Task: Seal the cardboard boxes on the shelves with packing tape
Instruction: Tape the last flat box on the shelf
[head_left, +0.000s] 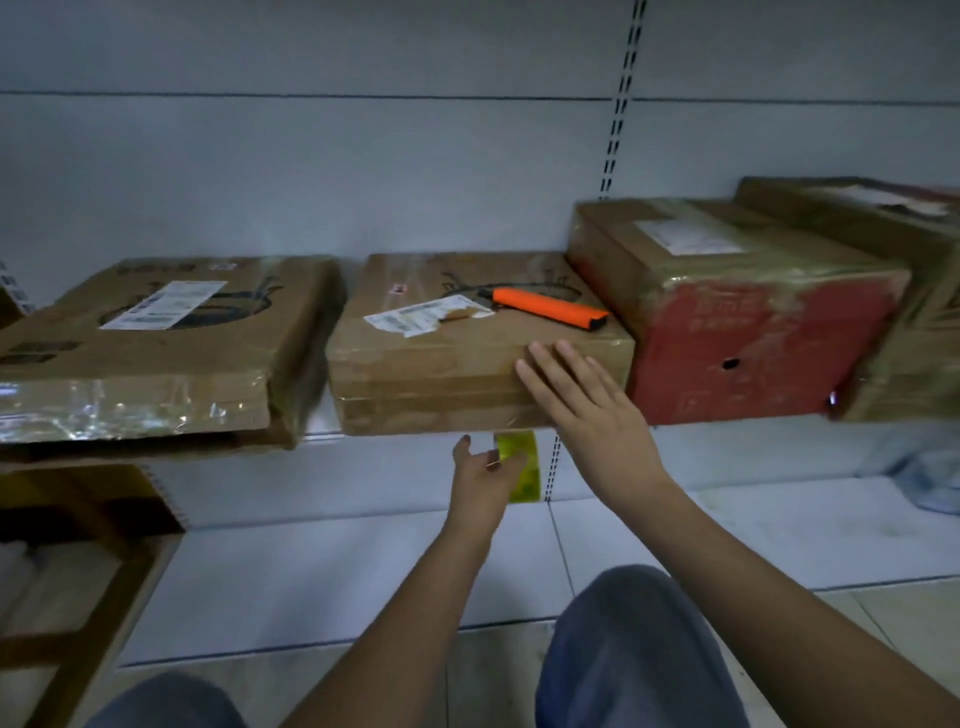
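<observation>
While 4 cardboard boxes sit in a row on the shelf, the flat left box (156, 338) shows wrinkled clear tape along its front edge. Beside it lies the middle box (441, 358), with a torn label and an orange utility knife (550, 306) on its top. Below that box's front edge, the left hand (485, 475) reaches up on an extended forearm, thumb and fingers pinching a strip of yellowish packing tape (519, 467) that hangs down from the box's underside. The right hand (587, 405) lies flat with straight, spread fingers pressed against the middle box's front right corner, holding nothing. Further right stand the red-fronted box (753, 312) and a partly visible box (883, 218).
</observation>
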